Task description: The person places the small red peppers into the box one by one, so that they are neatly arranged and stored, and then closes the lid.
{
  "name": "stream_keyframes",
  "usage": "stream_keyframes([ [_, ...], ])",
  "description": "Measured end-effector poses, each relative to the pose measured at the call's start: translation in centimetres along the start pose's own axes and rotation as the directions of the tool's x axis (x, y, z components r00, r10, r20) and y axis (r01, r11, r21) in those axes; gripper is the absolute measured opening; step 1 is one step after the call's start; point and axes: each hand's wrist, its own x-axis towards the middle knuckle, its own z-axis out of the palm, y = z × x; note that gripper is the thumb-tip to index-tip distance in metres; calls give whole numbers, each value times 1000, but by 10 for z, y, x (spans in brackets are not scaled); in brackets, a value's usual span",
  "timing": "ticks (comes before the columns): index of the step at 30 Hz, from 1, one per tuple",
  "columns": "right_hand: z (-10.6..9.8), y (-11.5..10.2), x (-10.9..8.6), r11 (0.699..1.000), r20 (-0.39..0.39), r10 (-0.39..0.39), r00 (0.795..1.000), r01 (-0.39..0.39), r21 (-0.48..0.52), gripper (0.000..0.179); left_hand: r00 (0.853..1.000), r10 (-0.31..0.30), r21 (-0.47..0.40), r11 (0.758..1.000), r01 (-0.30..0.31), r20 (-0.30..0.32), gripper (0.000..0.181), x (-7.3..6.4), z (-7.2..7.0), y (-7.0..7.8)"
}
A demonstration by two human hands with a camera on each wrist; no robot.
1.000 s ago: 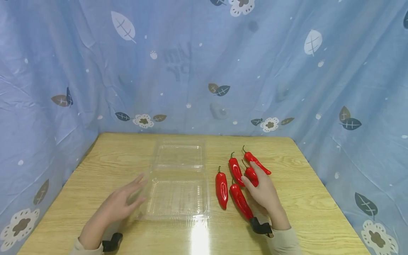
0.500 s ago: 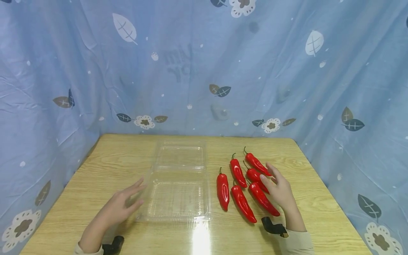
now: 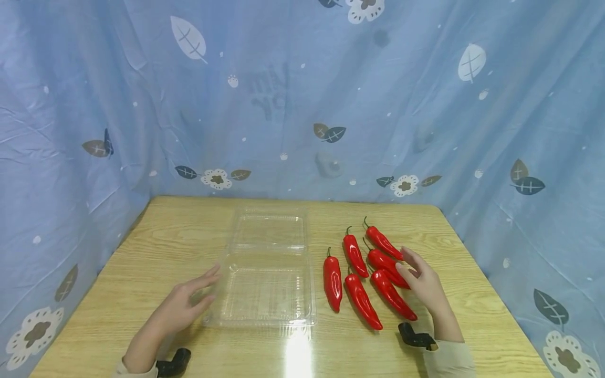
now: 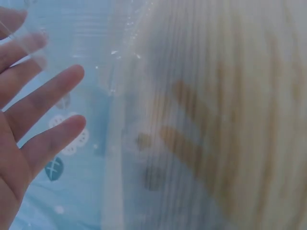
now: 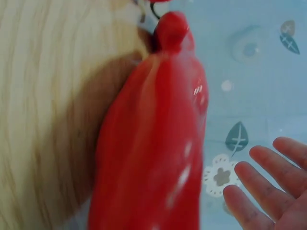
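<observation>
A clear plastic clamshell box (image 3: 264, 294) lies open on the table, its lid (image 3: 269, 231) folded back to the far side. My left hand (image 3: 177, 307) is held by the box's left edge, fingers apart and relaxed. Clear plastic overlaps some of its fingertips in the left wrist view. To the right of the box lie several glossy red chili peppers (image 3: 361, 302) with green stems. My right hand (image 3: 425, 289), fingers loose, is at the right side of the group, its thumb beside the middle pepper (image 3: 382, 261). One pepper (image 5: 153, 143) fills the right wrist view, apart from the spread fingers.
The table (image 3: 179, 226) has a light wood-grain top. A blue curtain (image 3: 283, 121) with leaf and flower prints hangs behind it and along both sides. Black wrist mounts (image 3: 416, 336) sit below the hands.
My right hand has drawn back to the right off the peppers, and one more pepper at the near right has come into view. The left hand has hardly moved.
</observation>
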Motion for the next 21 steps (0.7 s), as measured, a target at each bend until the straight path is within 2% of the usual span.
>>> stream_keyframes([
  [7, -7, 16, 11, 1000, 50, 26, 998, -26, 6, 56, 1000, -6, -62, 998, 5, -12, 35, -2, 4, -1],
  [12, -12, 23, 18, 1000, 85, 26, 996, -27, 15, 56, 1000, 14, -116, 993, -15, -7, 34, -3, 6, 0],
  [21, -19, 22, 30, 998, 132, 10, 991, -17, 54, 57, 998, 54, -158, 986, -57, -21, 35, -3, 4, 0],
])
